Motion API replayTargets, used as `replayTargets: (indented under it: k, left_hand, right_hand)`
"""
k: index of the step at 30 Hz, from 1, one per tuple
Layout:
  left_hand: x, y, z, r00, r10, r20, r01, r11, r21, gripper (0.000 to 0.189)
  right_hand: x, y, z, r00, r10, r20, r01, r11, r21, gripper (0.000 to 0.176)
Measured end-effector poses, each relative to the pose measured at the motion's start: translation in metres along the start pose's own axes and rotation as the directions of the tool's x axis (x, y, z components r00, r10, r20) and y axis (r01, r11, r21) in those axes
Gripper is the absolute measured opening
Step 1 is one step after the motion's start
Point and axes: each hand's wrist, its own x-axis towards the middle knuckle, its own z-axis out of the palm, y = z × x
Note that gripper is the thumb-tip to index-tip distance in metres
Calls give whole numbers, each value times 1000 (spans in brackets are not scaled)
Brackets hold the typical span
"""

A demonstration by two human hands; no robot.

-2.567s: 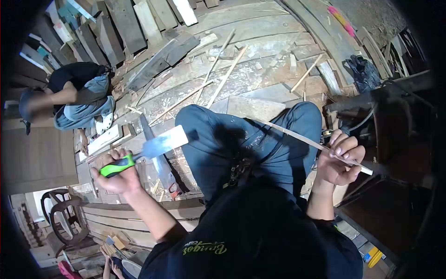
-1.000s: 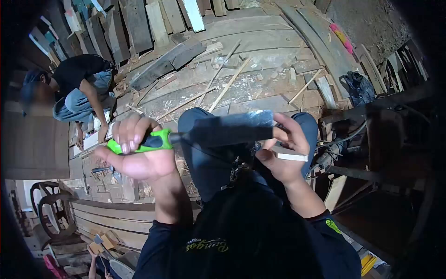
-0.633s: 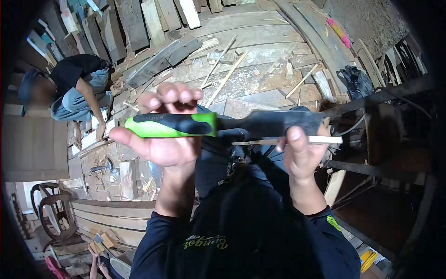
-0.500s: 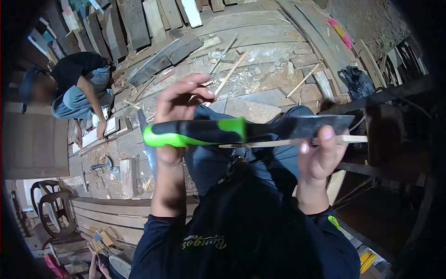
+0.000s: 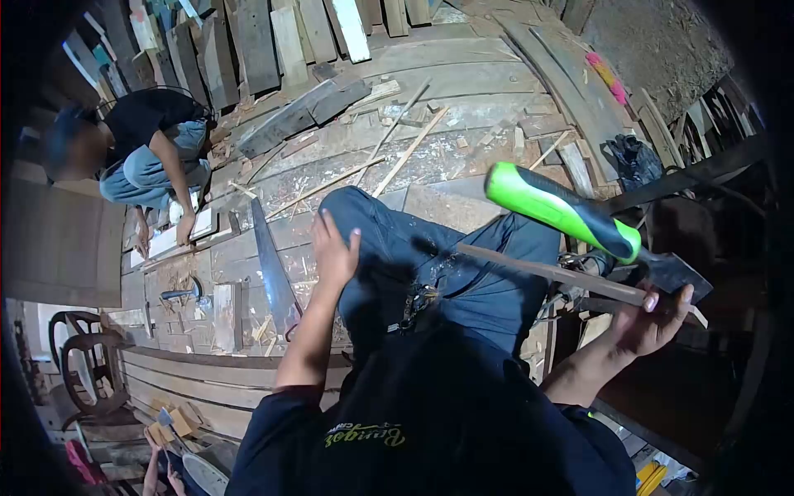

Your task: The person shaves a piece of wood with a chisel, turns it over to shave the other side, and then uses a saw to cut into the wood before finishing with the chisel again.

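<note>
My right hand [image 5: 657,322] is closed at the right, holding the dark blade of a chisel with a green and black handle [image 5: 562,212]. The same hand also grips the right end of a thin wooden strip [image 5: 562,274], whose other end reaches over my lap. My left hand [image 5: 335,252] is empty, its fingers apart, above my knee. On the floor to the left of my left hand lies a saw [image 5: 275,269]. Farther left is a hammer [image 5: 186,291] with a blue handle.
A person [image 5: 157,157] crouches at the left, hands on a pale board [image 5: 175,237]. Wood scraps and thin sticks [image 5: 409,153] cover the floor ahead. A dark frame [image 5: 703,169] stands at the right, near a black plastic bag [image 5: 635,159]. Another person's hands show at the bottom left.
My right hand has moved right and down with the chisel and strip, and the chisel's handle has swung away from my left hand. My left hand has lowered toward my knee.
</note>
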Motion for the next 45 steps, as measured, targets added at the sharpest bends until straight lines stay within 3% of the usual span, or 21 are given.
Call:
replayTargets:
  k: [3,7,9,13,16,18,21,23,25,27,29,31,33,35,36,38,39,41,42,44,45]
  left_hand:
    - [-35,29,-21,974,195,116,-217,951,220,83]
    - [-77,45,-33,869,417,267,-478,847,234,81]
    - [-81,43,-34,661,620,422,-671,740,-36,76]
    - [-50,17,-51,515,680,522,-684,693,-229,70]
    - [-10,-16,-62,622,624,474,-736,672,80,74]
    - [2,-26,-57,906,346,246,-382,916,120,81]
    - [-29,-5,-38,931,331,156,-331,943,-23,84]
    - [-55,30,-58,822,422,382,-511,842,171,84]
    - [-76,33,-61,742,463,485,-608,769,196,83]
    - [-79,31,-52,517,625,584,-716,690,-104,81]
    - [-60,17,-56,448,728,519,-773,607,-184,72]
    - [-32,14,-72,489,687,537,-667,692,-277,68]
    - [-2,-15,-69,590,670,450,-747,665,-10,67]
    - [23,-38,-59,769,575,279,-616,783,86,67]
    - [24,-36,-48,761,587,277,-626,777,73,67]
    - [23,-30,-32,955,227,188,-136,905,-404,67]
    - [21,-26,-27,973,12,229,133,785,-605,68]
    - [14,-21,-14,826,-335,453,541,249,-804,70]
    - [12,-39,2,824,-329,462,547,245,-800,70]
    - [6,-91,37,801,-214,559,549,-109,-829,69]
    - [-2,-74,25,798,-216,562,551,-116,-827,69]
  right_hand:
    - [-4,-8,-7,997,-62,-43,60,997,-53,23]
    - [-8,-16,-15,989,-108,-98,98,991,-95,24]
    - [-11,-19,-14,987,-132,-90,122,986,-111,24]
    - [-14,-31,-13,995,-94,-16,92,991,-92,25]
    - [-22,-44,-24,999,-33,-23,32,999,-42,29]
    - [-25,-50,-29,999,-52,11,52,997,-63,29]
    - [-30,-57,-30,998,-57,12,58,994,-88,28]
    - [-27,-59,-43,986,5,168,3,999,-47,28]
    - [-23,-51,-38,994,-13,107,12,1000,14,28]
    - [-22,-44,-18,999,-28,32,27,999,36,29]
    - [-18,-40,-13,998,-70,0,70,996,-59,29]
    - [-19,-42,-11,994,-105,-28,101,989,-113,29]
    - [-22,-47,-16,989,-148,-12,145,980,-135,28]
    - [-27,-56,-9,987,-159,-39,155,984,-85,26]
    - [-29,-59,-8,978,-188,-91,179,979,-98,24]
    - [-31,-67,-18,977,-205,-65,197,975,-105,26]
    - [-32,-69,-22,978,-205,-41,200,974,-104,30]
    - [-34,-72,-28,971,-228,-73,218,968,-125,27]
    - [-33,-73,-31,967,-238,-91,224,965,-135,26]
    - [-28,-72,-28,955,-261,-138,228,950,-211,23]
    - [-27,-69,-21,951,-267,-154,235,951,-199,23]
